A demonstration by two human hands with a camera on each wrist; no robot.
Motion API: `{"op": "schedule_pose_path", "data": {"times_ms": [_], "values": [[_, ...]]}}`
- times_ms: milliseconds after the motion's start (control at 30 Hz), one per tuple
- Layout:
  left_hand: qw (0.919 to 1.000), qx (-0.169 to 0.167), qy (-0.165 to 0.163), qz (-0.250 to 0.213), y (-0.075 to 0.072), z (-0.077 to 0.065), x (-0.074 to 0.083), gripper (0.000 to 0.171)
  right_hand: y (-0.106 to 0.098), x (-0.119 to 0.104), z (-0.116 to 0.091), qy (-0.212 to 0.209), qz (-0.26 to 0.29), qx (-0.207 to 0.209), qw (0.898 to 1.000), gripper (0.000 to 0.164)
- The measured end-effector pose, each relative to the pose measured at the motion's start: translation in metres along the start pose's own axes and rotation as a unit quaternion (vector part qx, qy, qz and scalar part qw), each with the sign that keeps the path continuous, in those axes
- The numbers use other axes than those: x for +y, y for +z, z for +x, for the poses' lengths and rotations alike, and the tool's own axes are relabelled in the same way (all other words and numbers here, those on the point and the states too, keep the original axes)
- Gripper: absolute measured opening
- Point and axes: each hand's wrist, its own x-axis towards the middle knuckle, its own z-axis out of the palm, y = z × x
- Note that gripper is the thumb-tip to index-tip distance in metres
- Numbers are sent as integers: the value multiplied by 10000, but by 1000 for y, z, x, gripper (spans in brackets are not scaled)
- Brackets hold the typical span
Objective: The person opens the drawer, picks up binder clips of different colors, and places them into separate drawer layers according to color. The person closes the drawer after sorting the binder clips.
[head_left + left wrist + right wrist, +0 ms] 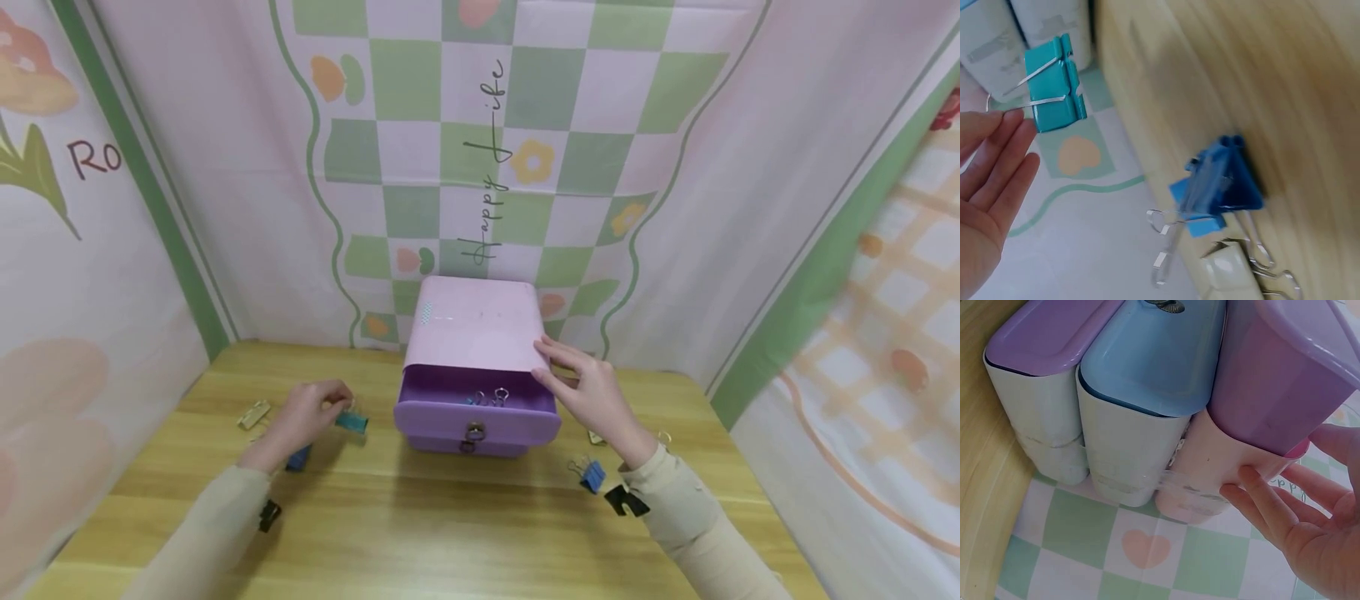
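- Beige sleeves (pixel 697 508) reach over the table (pixel 420 533).
- Left hand (pixel 303 417), left of the open purple drawer (pixel 435 422), pinches a turquoise binder clip (pixel 352 422) by its wire handle (pixel 1035 102), seemingly keeping its body (pixel 1049 84) free.
- Right hand (pixel 596 402), fingers (pixel 1266 501) extended, touches the pink casing (pixel 476 325), apparently to steady it.

One left hand (pixel 303 414), one right hand (pixel 596 400). One bench (pixel 420 533). Three drawers: one blue drawer (pixel 1154 362), two purple drawers (pixel 435 422), in two white shells (pixel 1129 456) and one pink shell (pixel 476 325). One teal clip (pixel 351 422), two black clips (pixel 617 500), at least two blue clips (pixel 594 477), at least one gold clip (pixel 254 415). The wire loops (pixel 501 397) inside one purple drawer are too small to count.
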Motion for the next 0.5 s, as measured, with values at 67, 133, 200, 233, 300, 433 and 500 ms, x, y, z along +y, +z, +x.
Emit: {"op": "schedule_pose_path", "data": {"times_ms": [67,133,200,233,300,433,500], "values": [[9999,128,-9,24,-2,1,5,4,0,0,0,10,-6,-3,10000,44],[9996,256,-29,83,-5,2,10,4,0,0,0,18,7,-8,10000,44],[9992,369,-31,123,-9,3,16,4,0,-1,0,26,14,-17,10000,44],[9990,420,-38,151,-11,4,20,4,0,-1,0,25,11,-20,10000,44],[9985,510,7,183,-14,6,25,4,0,-2,0,22,20,-26,10000,44],[9979,594,110,217,-21,9,34,4,-1,-3,1,19,50,-22,10000,44],[9979,591,138,224,-24,11,38,4,-1,-2,1,13,78,-14,10000,44]]}}
